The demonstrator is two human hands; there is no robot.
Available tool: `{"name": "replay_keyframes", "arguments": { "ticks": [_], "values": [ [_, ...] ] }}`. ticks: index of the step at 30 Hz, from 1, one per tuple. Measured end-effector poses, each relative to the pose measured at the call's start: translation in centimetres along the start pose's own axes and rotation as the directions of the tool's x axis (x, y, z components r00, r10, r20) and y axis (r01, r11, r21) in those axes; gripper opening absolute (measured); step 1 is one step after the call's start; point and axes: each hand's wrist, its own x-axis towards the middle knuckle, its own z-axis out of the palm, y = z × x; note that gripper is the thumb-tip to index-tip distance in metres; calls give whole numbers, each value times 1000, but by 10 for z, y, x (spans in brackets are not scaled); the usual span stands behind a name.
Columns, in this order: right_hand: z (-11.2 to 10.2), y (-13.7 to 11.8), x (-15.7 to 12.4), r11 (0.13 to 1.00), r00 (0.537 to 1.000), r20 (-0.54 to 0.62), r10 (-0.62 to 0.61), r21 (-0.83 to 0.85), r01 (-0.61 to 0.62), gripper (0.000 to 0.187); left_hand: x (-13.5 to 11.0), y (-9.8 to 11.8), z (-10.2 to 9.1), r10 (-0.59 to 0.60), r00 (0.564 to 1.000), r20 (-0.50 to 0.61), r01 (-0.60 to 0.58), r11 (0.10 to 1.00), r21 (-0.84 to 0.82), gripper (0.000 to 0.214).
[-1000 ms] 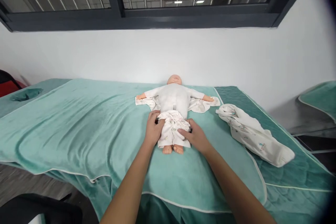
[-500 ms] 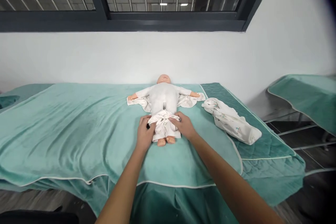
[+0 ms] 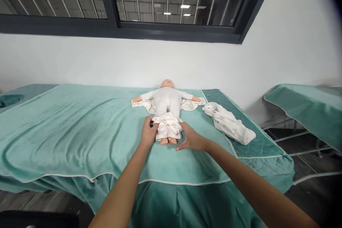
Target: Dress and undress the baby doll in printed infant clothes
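A baby doll (image 3: 167, 98) with a white cloth body lies on its back, arms stretched out and feet toward me. Bunched white printed pants (image 3: 168, 124) cover its legs, with the feet showing below the cuffs. At the left edge of the pants, my left hand (image 3: 149, 131) pinches the fabric between thumb and fingers. My right hand (image 3: 192, 138) is open, thumb apart from the fingers, its fingertips at the right edge of the pants. A printed white garment (image 3: 189, 104) is spread under the doll's arms and back.
Right of the doll lies a rolled white printed cloth (image 3: 229, 123). A green blanket (image 3: 80, 131) covers the bed, which stands against a white wall (image 3: 133, 60) below a dark-framed window (image 3: 171, 34). Another green-covered bed (image 3: 307, 103) is at the right.
My right hand has let go of the pants' waistband and opened, its thumb moving down toward the feet. My left hand stays at the left side. The camera view has tilted up slightly.
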Motion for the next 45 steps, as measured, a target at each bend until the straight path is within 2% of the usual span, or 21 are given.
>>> {"name": "replay_keyframes", "arguments": {
  "ticks": [3, 7, 10, 13, 16, 20, 24, 27, 30, 33, 35, 37, 40, 43, 45],
  "values": [
    [12, -5, -2, 989, 996, -91, 6, -144, -19, 92, 2, 4, -3, 16, 999, 50, -16, 1000, -4, 15],
    [22, -15, -3, 970, 982, -189, -29, -241, -17, 64, -1, 9, -16, 36, 987, 156, -37, 999, -1, 12],
    [22, -20, -4, 955, 977, -203, -71, -298, 7, 50, -11, 13, -27, 74, 970, 233, -88, 995, 50, 14],
    [17, -26, -4, 935, 982, -175, -66, -354, 0, 42, -21, 21, -36, 161, 956, 245, -195, 973, 122, 12],
    [9, -38, -3, 929, 994, -109, 14, -367, -53, 39, -28, 35, -45, 181, 934, 308, -224, 968, 110, 11],
    [-6, -57, -6, 938, 985, 23, 169, -312, -154, 42, -32, 52, -55, 45, 920, 389, -110, 983, 146, 22],
    [-26, -74, -11, 959, 967, 179, 180, -252, -132, 41, -40, 63, -64, -50, 885, 463, -21, 989, 147, 26],
    [-45, -86, -15, 982, 926, 351, 138, -169, -82, 49, -50, 73, -69, -99, 886, 453, 43, 990, 131, 28],
    [-64, -102, -17, 987, 866, 475, 158, -111, -119, 53, -56, 87, -75, -156, 866, 476, 172, 985, 11, 29],
    [-85, -125, -14, 989, 819, 556, 145, -63, -133, 52, -51, 109, -85, -196, 847, 495, 323, 928, -184, 32],
    [-103, -144, -7, 995, 804, 586, 103, -65, -80, 49, -39, 129, -95, -163, 834, 528, 346, 899, -268, 35],
    [-124, -166, 2, 994, 798, 599, 72, -112, -6, 44, -22, 154, -107, -90, 825, 558, 276, 926, -259, 35],
    [-153, -199, 17, 988, 815, 575, 71, -156, 23, 40, 7, 199, -125, 28, 823, 567, 42, 993, -109, 34],
    [-172, -230, 28, 996, 852, 521, 44, -92, 5, 39, 27, 246, -139, 87, 799, 595, -171, 981, 86, 30],
    [-179, -249, 32, 999, 890, 457, 8, -41, 12, 37, 33, 274, -144, 134, 791, 596, -267, 953, 140, 30]
  ]
}}
